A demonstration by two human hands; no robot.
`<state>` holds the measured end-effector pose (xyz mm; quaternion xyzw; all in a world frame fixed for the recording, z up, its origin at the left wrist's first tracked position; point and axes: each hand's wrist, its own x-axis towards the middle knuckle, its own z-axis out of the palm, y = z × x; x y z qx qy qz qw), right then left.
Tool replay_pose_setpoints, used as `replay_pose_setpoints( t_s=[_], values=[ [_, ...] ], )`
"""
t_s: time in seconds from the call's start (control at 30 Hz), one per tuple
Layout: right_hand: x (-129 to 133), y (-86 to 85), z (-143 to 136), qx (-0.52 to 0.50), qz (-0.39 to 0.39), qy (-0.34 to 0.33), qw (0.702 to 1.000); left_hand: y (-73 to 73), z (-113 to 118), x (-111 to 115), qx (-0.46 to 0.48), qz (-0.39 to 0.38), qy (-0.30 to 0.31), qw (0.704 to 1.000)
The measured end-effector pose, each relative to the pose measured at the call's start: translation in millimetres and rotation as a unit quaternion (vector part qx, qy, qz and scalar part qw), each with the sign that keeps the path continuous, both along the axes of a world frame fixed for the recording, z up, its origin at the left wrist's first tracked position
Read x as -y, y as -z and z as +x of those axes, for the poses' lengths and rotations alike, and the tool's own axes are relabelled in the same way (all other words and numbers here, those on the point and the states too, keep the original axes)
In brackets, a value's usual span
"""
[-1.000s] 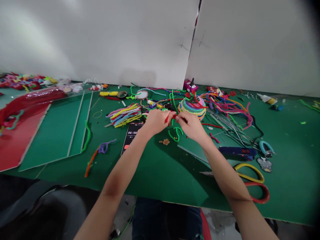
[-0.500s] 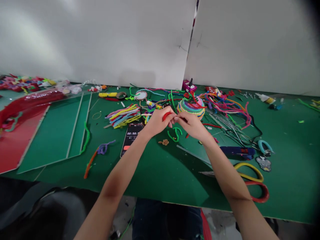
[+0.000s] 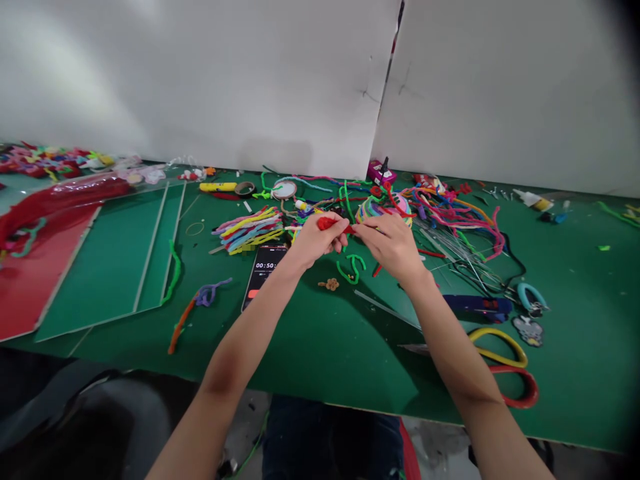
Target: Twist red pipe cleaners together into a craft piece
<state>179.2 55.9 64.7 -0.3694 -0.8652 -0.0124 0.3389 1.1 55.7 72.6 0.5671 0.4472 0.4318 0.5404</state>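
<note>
Holding a red fuzzy piece (image 3: 327,224) beyond and right of the phone (image 3: 260,280), clasped in the left hand (image 3: 316,241), pinched at its right end by the right hand (image 3: 393,245). Reaching over the green table (image 3: 320,347), past a brown flower-shaped piece (image 3: 331,285) to the phone's right.

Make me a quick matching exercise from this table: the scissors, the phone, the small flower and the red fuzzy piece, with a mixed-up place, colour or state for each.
Things
1. Scissors
2. Phone
3. Small flower
4. Red fuzzy piece

Descriptions
A. Brown
B. Between the left hand and right hand, in the grip of both
C. Part yellow, part red
D. Lit, with white digits

Pairs: 1-C, 2-D, 3-A, 4-B
</note>
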Motion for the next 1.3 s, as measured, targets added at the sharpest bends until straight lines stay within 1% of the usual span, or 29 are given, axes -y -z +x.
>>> replay_pose_setpoints(
  t_s=[0.07, 0.1, 0.13, 0.2, 0.23, 0.3, 0.37, 0.43, 0.47, 0.5, 0.6, 0.67, 0.73, 0.8, 0.87, 0.97, 1.03, 1.07, 1.1, 1.13, 1.17, 1.2, 1.23, 1.27, 1.3],
  values=[
    [-0.9, 2.1, 1.1, 0.002, -0.002, -0.004, 1.0, -0.6, 0.3, 0.6, 0.004, -0.002, 0.003, 1.0],
    [-1.3, 3.1, 1.2, 0.002, -0.004, -0.005, 1.0, -0.9, 0.9, 1.4, -0.005, 0.01, 0.001, 1.0],
    [-1.4, 3.9, 0.8, 0.002, -0.005, -0.004, 1.0, -1.3, 1.8, 2.4, -0.023, 0.032, -0.004, 0.999],
    [-0.9, 4.6, -1.3, -0.005, -0.004, -0.003, 1.0, -2.1, 3.7, 5.1, -0.081, 0.102, -0.024, 0.991],
    [-0.1, 4.3, -2.7, -0.017, -0.005, -0.002, 1.0, -2.3, 4.4, 6.5, -0.117, 0.144, -0.034, 0.982],
    [2.2, 2.5, -6.1, -0.057, -0.02, -0.004, 0.998, -1.7, 4.8, 8.3, -0.186, 0.233, -0.049, 0.953],
    [5.1, -0.6, -9.2, -0.104, -0.056, -0.005, 0.993, 0.5, 4.2, 8.4, -0.241, 0.308, -0.054, 0.919],
    [7.5, -3.9, -11.8, -0.139, -0.11, 0.007, 0.984, 3.3, 3.5, 7.6, -0.276, 0.361, -0.062, 0.889],
    [8.4, -5.3, -12.9, -0.154, -0.138, 0.016, 0.978, 4.5, 3.5, 7.1, -0.285, 0.373, -0.068, 0.88],
    [9.0, -6.4, -13.8, -0.168, -0.162, 0.026, 0.972, 5.4, 3.8, 6.8, -0.285, 0.377, -0.073, 0.878],
    [9.6, -7.9, -16.5, -0.218, -0.214, 0.043, 0.951, 6.4, 5.6, 6.9, -0.27, 0.363, -0.087, 0.887],
    [9.7, -8.7, -17.8, -0.253, -0.255, 0.036, 0.933, 6.9, 5.9, 6.9, -0.271, 0.375, -0.096, 0.881],
    [10.0, -10.3, -18.4, -0.294, -0.312, 0.014, 0.903, 8.4, 4.2, 6.1, -0.282, 0.411, -0.097, 0.862],
    [10.7, -12.6, -18.6, -0.341, -0.378, -0.014, 0.861, 11.6, 0.5, 4.3, -0.284, 0.448, -0.089, 0.843],
    [11.8, -15.1, -18.9, -0.386, -0.457, -0.038, 0.8, 16.9, -4.2, 1.8, -0.28, 0.478, -0.082, 0.828],
    [14.1, -17.6, -21.1, -0.42, -0.591, -0.086, 0.683, 27.1, -10.1, -1.9, -0.256, 0.524, -0.078, 0.808],
    [15.4, -17.5, -23.5, -0.419, -0.662, -0.124, 0.609, 31.4, -11.6, -2.9, -0.23, 0.542, -0.075, 0.805],
    [15.8, -16.7, -24.7, -0.415, -0.683, -0.14, 0.584, 31.4, -11.4, -2.7, -0.218, 0.542, -0.077, 0.808],
    [15.8, -15.6, -25.5, -0.412, -0.692, -0.149, 0.574, 29.6, -10.6, -1.8, -0.209, 0.532, -0.084, 0.816],
    [15.5, -14.0, -25.8, -0.409, -0.686, -0.15, 0.583, 25.9, -9.3, -0.4, -0.204, 0.511, -0.093, 0.83],
    [14.7, -12.2, -25.5, -0.407, -0.662, -0.141, 0.614, 20.7, -7.6, 1.5, -0.2, 0.479, -0.098, 0.849],
    [13.7, -10.4, -24.6, -0.404, -0.616, -0.123, 0.665, 14.3, -5.9, 3.7, -0.196, 0.431, -0.102, 0.875],
    [12.4, -8.6, -23.0, -0.399, -0.549, -0.097, 0.728, 7.6, -4.2, 6.0, -0.187, 0.374, -0.095, 0.903],
    [11.1, -7.2, -20.9, -0.387, -0.466, -0.069, 0.793, 1.1, -2.7, 8.2, -0.17, 0.312, -0.08, 0.931],
    [9.9, -6.2, -18.5, -0.366, -0.378, -0.044, 0.849, -4.7, -1.4, 10.1, -0.15, 0.256, -0.069, 0.952]
  ],
)
